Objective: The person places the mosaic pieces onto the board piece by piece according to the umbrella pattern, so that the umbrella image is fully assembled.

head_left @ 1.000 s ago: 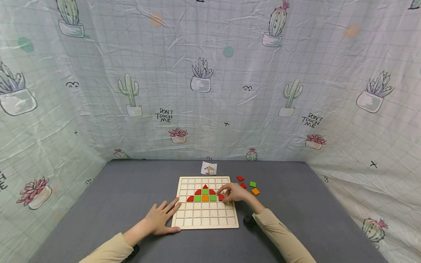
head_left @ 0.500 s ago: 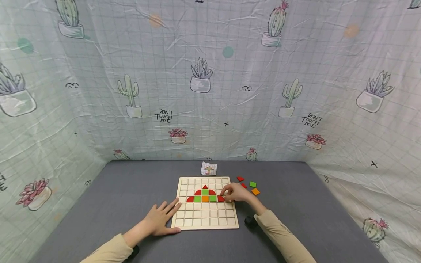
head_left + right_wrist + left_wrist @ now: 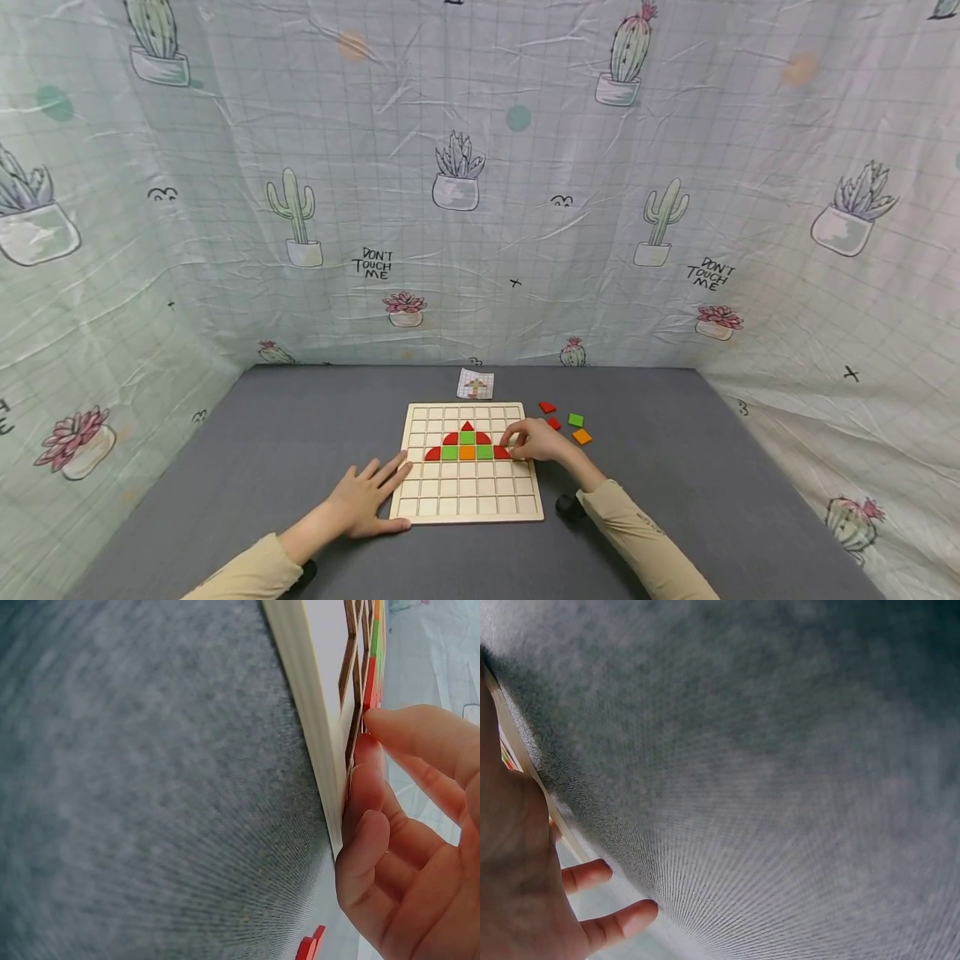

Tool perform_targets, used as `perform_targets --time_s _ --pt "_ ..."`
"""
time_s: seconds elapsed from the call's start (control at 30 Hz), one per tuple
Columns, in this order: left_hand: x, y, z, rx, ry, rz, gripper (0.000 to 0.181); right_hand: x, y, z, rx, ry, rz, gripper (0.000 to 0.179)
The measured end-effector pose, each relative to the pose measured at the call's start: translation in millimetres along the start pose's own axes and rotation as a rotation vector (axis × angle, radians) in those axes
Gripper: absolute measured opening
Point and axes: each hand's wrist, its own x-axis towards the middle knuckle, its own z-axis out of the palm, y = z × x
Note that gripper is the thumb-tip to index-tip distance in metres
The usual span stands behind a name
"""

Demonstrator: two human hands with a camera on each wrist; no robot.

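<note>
A light wooden grid board [image 3: 457, 507] lies on the grey table. Set in its cells is a stepped shape of tiles: a red triangle [image 3: 468, 426] on top, green squares, an orange square [image 3: 467, 452] and red quarter-round tiles at the sides. My right hand [image 3: 534, 439] bends over the board's right side, thumb and finger at the edge of the rightmost red tile [image 3: 501, 452], which sits in its cell, partly covered by the fingertips. The left hand [image 3: 362, 500] lies with fingers spread along the board's left edge, fingertips and thumb on the rim.
Right of the board lie loose tiles: two red ones, a green square [image 3: 576, 420] and an orange square [image 3: 582, 436]. Behind the board is a small paper card [image 3: 476, 384] with a printed coloured pattern. A cactus-print cloth [image 3: 480, 317] hangs around the table.
The red tile under my right hand has shifted slightly left and now lies flat in line with the row. The right hand has moved a little; the left hand stays put.
</note>
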Motion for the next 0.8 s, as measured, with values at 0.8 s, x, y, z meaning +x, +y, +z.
perform_targets --time_s 0.8 --pt "1.7 -2.5 3.7 0.010 0.013 0.009 0.084 -28.9 30 -20 0.126 0.104 -0.115 0.018"
